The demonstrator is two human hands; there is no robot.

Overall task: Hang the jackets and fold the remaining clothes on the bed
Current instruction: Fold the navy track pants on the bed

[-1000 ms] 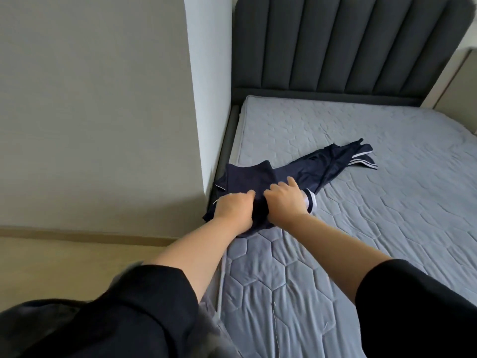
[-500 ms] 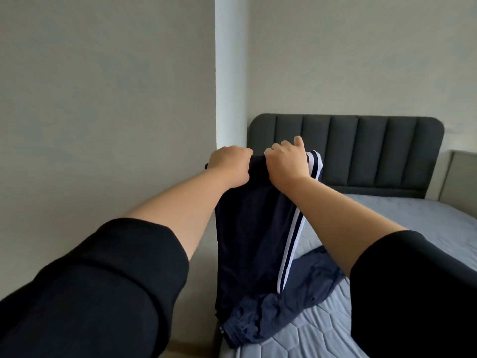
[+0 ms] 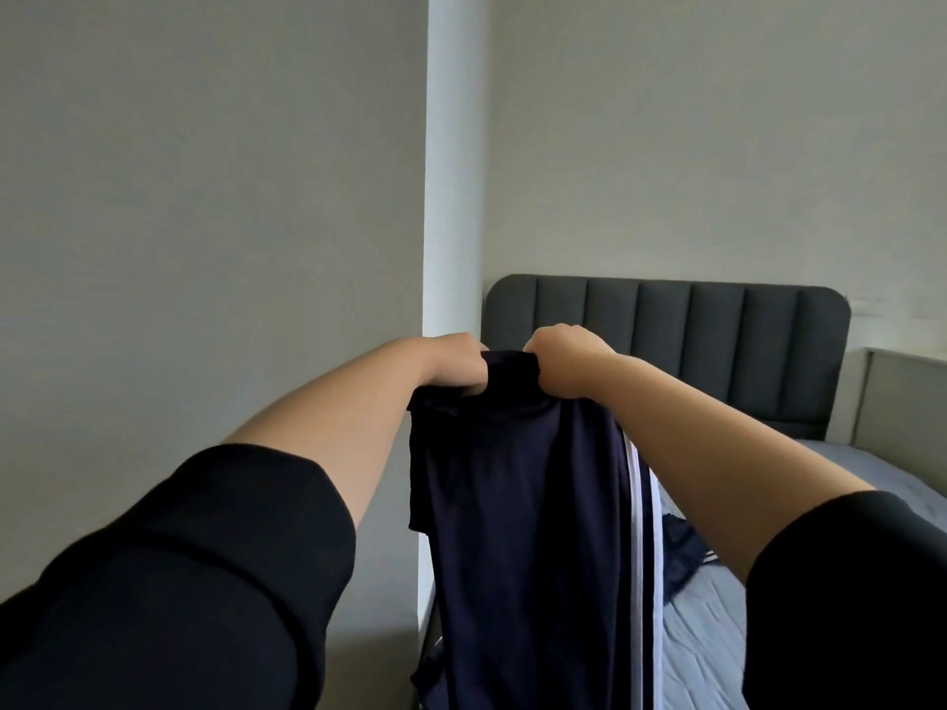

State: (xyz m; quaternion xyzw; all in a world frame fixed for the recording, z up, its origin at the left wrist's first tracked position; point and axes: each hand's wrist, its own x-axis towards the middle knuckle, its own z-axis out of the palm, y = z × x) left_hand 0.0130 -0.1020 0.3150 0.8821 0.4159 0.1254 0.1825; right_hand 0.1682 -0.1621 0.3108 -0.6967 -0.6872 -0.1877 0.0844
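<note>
Navy garment (image 3: 517,504): thin, slack cloth with a white side stripe (image 3: 637,530) down its right edge. It hangs in the air between the two forearms, over the near-left corner of the bed.
Where it ends: the top edge is bunched at the hands and the body drops straight out of the bottom of the frame. A crumpled end with striped trim (image 3: 684,548) lies on the mattress, just behind the right forearm.
Left hand (image 3: 451,366): fist clenched round the top edge, fingers curled under and cloth gathered below it.
Right hand (image 3: 563,358): also clenched on the top edge, close beside the left, with a short hump of fabric between them.
Why held so: probably to let the weight of the cloth pull it long and flat, so that seams and stripe line up before a fold.
Kind: reads as track trousers gripped at the waist, though the shape is not fully shown. If so, it belongs with the folding, not the hanging.
Mattress (image 3: 717,643): grey with a quilted pattern, and a likely laying-down surface.
Headboard (image 3: 717,345): dark grey padded channels, behind the right hand.
Pillar (image 3: 451,171): a white wall corner behind the left hand, with pale walls on either side.
Sleeves (image 3: 179,581): black, ending near the elbows, forearms bare.
Next need: hands spread apart along the waist.
</note>
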